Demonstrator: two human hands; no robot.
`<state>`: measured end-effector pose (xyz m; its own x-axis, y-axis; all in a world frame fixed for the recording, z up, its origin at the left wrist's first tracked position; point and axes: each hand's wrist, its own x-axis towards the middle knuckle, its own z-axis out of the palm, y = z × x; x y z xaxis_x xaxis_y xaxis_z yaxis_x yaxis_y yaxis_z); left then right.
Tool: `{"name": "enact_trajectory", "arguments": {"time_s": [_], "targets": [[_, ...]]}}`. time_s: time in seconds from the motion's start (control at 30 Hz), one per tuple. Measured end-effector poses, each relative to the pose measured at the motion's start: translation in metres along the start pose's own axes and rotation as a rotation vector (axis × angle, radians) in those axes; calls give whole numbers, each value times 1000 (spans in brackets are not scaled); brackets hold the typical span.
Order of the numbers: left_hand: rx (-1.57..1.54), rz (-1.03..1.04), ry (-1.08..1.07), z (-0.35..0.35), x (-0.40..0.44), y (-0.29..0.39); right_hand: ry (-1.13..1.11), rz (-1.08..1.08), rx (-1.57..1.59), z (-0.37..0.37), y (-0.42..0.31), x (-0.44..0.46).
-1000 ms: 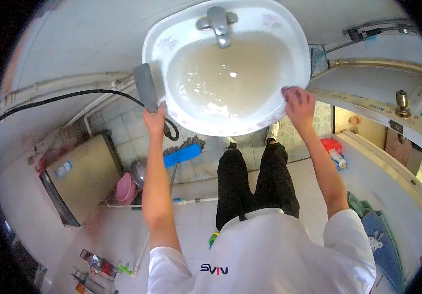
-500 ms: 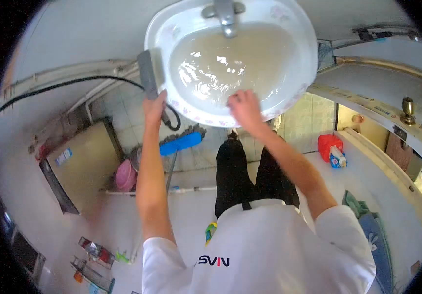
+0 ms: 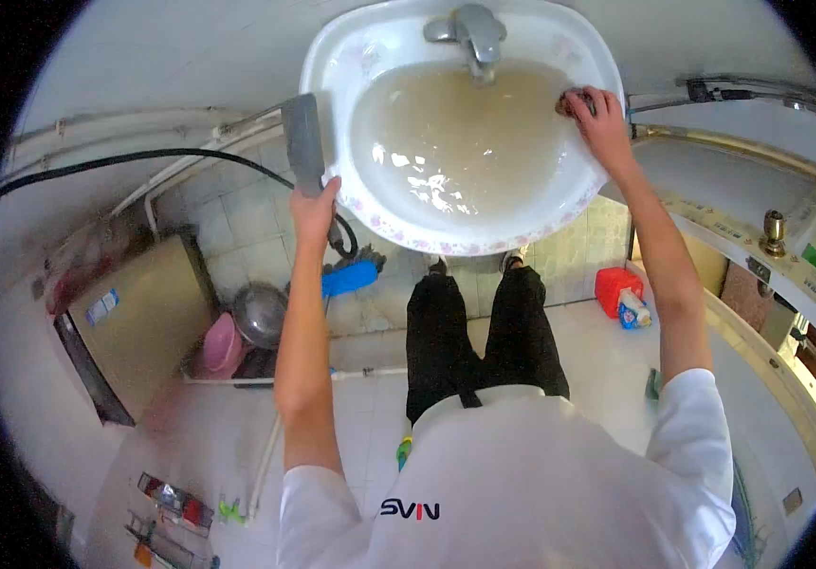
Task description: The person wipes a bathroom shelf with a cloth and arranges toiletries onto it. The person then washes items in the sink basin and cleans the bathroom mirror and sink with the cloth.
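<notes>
A white washbasin (image 3: 398,229) with a floral rim holds cloudy, brownish water (image 3: 465,133). Its grey metal tap (image 3: 479,38) stands at the back. My left hand (image 3: 313,213) is wrapped round the lower end of a grey handheld device (image 3: 303,142) with a black cord, upright beside the basin's left rim. What kind of device it is, I cannot make out. At the basin's right inner edge, my right hand (image 3: 602,128) has its fingers closed on a small dark brown scrubber-like lump (image 3: 569,102), partly hidden by the fingers.
A black cable (image 3: 142,158) runs leftward from the device. Below lie a blue mop head (image 3: 349,278), a pink basin (image 3: 225,343) and a metal bowl (image 3: 261,313). A red container (image 3: 616,289) stands on the floor, right of my legs. A ledge (image 3: 711,223) borders the right side.
My right hand has moved from the basin's front edge to its right inner side, where the brown lump now shows. My left hand still grips the grey device. The view has shifted slightly.
</notes>
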<state>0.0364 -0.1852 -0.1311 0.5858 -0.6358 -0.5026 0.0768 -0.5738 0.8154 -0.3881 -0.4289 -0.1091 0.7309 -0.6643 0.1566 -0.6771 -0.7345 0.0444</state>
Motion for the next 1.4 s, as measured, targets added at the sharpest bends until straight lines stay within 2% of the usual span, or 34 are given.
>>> {"name": "enact_trajectory", "arguments": {"time_s": [0.1, 0.17, 0.23, 0.3, 0.37, 0.47, 0.53, 0.63, 0.73, 0.77, 0.83, 0.93, 0.97, 1.03, 1.07, 1.13, 1.2, 1.27, 1.3, 1.37, 1.4], "targets": [[74, 51, -32, -3, 0, 0, 127, 42, 25, 20, 9, 38], [21, 5, 17, 0, -3, 1, 302, 209, 57, 34, 8, 63], [15, 13, -18, 0, -6, 3, 380, 330, 123, 34, -10, 93], [37, 5, 15, 3, -11, 9, 300, 298, 151, 51, -19, 121], [50, -40, 6, 0, -8, 4, 397, 195, 182, 51, -45, 148], [-74, -43, 18, 0, -12, 2, 467, 252, 180, 50, -40, 151], [-99, -53, 17, -5, -13, -2, 348, -94, 92, 43, -13, 138], [-103, -9, 67, -15, -22, -3, 113, -86, -118, 30, 42, 88], [-33, 33, 150, -25, -38, -1, -73, -81, -214, 3, 41, 35], [-57, 22, 159, -30, -46, -1, -66, -95, -213, -4, 43, 29], [-89, 25, 183, -35, -55, -1, 166, -188, -178, -9, 50, 32], [-80, -10, 260, -38, -78, -4, 273, -231, -130, -8, 56, 92], [-82, -11, 278, -37, -83, -4, 281, -244, -119, -7, 57, 111], [-93, 58, 239, -40, -96, -7, 172, -342, -380, -6, 53, 131], [-94, 53, 246, -41, -102, -9, 172, -349, -375, 0, 53, 121], [-26, -2, 253, -41, -106, -13, -84, -263, -286, 15, 62, 84], [-48, 1, 253, -42, -108, -19, 25, -94, -184, 11, 53, 40], [-124, -63, 291, -34, -108, -21, 11, 139, -158, -8, 21, 23], [-98, -36, 277, -33, -100, -27, 8, 137, -159, -5, 7, 17], [-141, -20, 279, -25, -90, -34, 168, 308, 9, 14, -24, 17], [-81, -66, 302, -21, -87, -33, 176, 304, 10, 21, -42, 15]]}}
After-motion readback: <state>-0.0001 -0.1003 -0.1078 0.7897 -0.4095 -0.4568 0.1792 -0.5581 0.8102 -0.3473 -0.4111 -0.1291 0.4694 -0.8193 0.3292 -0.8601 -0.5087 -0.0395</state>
